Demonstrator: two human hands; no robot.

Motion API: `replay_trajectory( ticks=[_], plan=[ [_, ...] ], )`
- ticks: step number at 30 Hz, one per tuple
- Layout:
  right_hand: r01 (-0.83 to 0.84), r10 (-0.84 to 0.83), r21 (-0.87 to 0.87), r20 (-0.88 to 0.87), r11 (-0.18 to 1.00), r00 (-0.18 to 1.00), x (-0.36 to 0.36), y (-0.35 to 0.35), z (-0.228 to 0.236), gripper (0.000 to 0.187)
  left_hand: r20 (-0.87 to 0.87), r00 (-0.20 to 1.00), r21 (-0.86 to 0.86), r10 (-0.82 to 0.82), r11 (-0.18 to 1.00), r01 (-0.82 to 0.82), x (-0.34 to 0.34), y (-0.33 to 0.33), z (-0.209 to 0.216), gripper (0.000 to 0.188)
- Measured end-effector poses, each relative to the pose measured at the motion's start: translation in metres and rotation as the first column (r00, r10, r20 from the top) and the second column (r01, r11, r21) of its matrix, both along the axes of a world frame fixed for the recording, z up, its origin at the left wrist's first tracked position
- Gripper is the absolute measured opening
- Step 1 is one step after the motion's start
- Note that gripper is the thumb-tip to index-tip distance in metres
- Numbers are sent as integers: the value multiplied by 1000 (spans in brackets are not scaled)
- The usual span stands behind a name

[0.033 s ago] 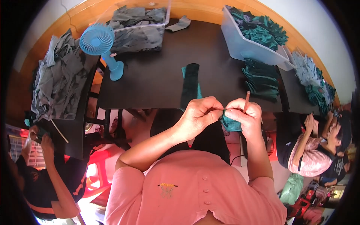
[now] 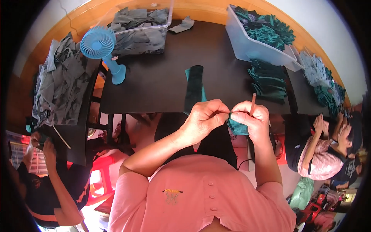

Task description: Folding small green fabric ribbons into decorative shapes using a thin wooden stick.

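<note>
Just off the table's front edge, my left hand and my right hand meet over a small dark green velvety fabric piece. The fingertips of my left hand are pinched at its upper edge. Thumb and fingers of my right hand close on the same piece, most of which hangs below them. A thin brown stick, perhaps a pencil, also sticks up out of my right hand. Close beyond my left hand, dark green fabric strips lie crossed on the table, one showing a brighter teal side.
On the dark table stand a blue fan, a clear bin of grey fabric and a bin of green pieces. A green fabric stack lies at right. Co-workers sit on both sides, one arm at left.
</note>
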State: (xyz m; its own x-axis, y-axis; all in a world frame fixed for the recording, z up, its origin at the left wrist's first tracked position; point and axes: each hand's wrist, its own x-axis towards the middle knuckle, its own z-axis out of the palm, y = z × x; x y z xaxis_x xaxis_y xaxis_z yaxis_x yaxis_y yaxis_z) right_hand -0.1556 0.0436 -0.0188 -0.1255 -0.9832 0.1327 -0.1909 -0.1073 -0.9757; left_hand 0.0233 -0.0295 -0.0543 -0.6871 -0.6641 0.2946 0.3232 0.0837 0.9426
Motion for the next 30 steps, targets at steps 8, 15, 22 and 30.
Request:
replay_trajectory(
  ticks=[8,15,22,30],
  plan=[
    [37,-36,71,-12,997,999,-14,17,0,6,94,995,0,-27,1000,27,-15,6,4,6],
    [41,-43,51,37,998,998,-24,24,-5,7,89,995,-59,39,998,-34,-26,6,9,12],
    [91,-80,-35,234,995,969,-43,36,-7,7,-4,997,188,82,979,-80,-33,7,8,10],
    [120,-100,-86,210,989,973,-39,44,-6,7,28,1000,-20,11,1000,-10,-42,30,21,12]
  ],
)
